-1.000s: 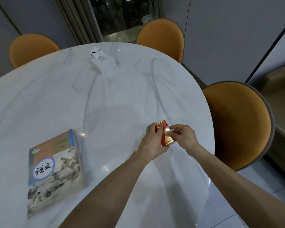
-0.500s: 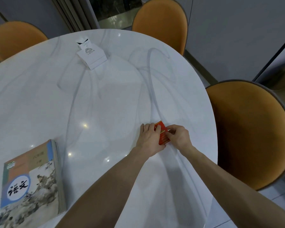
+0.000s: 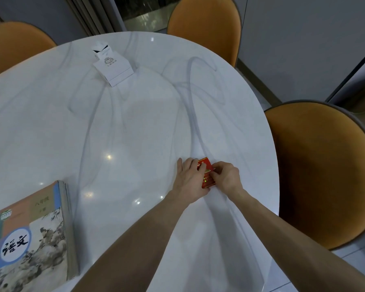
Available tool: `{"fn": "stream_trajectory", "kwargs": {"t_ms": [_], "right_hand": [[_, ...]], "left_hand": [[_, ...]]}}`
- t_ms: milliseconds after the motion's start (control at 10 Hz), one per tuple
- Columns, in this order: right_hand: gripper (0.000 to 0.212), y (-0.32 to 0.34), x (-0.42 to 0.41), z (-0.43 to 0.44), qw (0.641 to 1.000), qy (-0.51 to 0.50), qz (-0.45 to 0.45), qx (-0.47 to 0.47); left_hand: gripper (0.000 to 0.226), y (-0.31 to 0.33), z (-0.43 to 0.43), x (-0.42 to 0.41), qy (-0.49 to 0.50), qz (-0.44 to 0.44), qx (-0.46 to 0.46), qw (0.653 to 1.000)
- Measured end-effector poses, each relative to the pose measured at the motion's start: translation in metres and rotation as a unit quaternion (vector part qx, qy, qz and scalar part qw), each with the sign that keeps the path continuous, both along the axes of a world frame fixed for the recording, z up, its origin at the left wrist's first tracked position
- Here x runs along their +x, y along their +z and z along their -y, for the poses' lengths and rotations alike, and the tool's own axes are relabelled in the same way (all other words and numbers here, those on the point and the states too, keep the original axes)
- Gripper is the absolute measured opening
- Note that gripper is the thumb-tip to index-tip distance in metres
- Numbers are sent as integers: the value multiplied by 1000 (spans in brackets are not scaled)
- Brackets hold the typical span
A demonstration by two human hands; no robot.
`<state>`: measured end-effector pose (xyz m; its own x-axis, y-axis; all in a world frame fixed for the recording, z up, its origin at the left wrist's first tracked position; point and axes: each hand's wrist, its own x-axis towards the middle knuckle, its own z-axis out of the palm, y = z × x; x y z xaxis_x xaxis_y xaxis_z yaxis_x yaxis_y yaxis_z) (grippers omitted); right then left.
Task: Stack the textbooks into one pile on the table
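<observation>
Textbooks [image 3: 33, 234] sit stacked lower left, unmoved; both hands, left hand [image 3: 189, 182] and right hand [image 3: 227, 178], still pinch the small red booklet [image 3: 208, 175], now flat on the table [image 3: 135, 127].

I see a white marble table [image 3: 135, 127] carrying a textbook pile [image 3: 33, 237], white box [image 3: 113, 67], small red pack [image 3: 207, 175]

Red pack [image 3: 207, 175]: its left part lies under the left hand [image 3: 190, 182], its right edge under the right hand [image 3: 226, 179]; gold print too small to read.
Hands: cannot tell whether either grips the pack or only rests on it.
Textbook [image 3: 29, 234]: lower left corner cut off by the picture's edge, near the table [image 3: 135, 123] edge.
White box [image 3: 113, 67]: logo too small to read.
Chairs [image 3: 325, 175]: all three cut off or hidden behind the table.
</observation>
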<state>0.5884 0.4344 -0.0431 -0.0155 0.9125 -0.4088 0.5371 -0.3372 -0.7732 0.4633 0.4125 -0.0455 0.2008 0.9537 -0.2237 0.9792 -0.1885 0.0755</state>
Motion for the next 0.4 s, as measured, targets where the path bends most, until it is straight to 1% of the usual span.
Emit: {"fn": "stream_trajectory", "kwargs": {"t_ms": [200,300,400], "right_hand": [[23,-5,-1,-1,999,11,29,9],[25,-2,-3,-1,998,29,54,-3],[28,0,-1,-2,997,22,70,-11]], "left_hand": [[71,-2,1,3,11,-1,-10,1000],[76,3,5,3,18,11,-30,999],[69,8,7,3,34,37,-11,999]]}}
